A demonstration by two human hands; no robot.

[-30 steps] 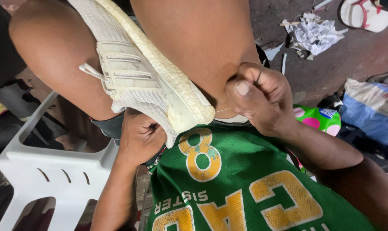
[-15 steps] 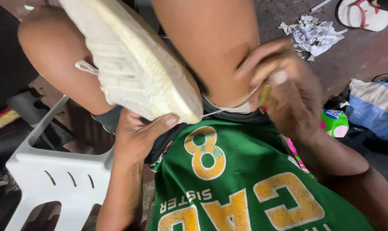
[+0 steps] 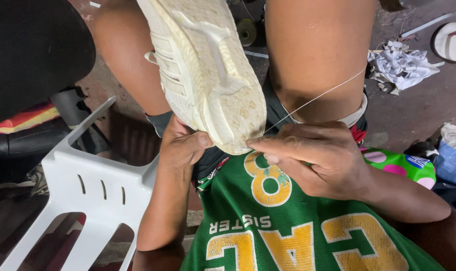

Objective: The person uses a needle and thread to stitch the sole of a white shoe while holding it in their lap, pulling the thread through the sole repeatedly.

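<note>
Cream sneaker point(image 3: 208, 70), sole up between the knees. Left hand point(image 3: 183, 145) gripping its heel edge; right hand point(image 3: 313, 155) pinching at the sole rim, white thread point(image 3: 318, 95) taut (probably best kept pulled straight, heel braced firmly).

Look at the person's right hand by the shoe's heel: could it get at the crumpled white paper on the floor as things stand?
Probably not at once. The right hand is pinching at the cream shoe where the taut thread meets the sole, and the raised thigh stands between it and the crumpled paper.
</note>
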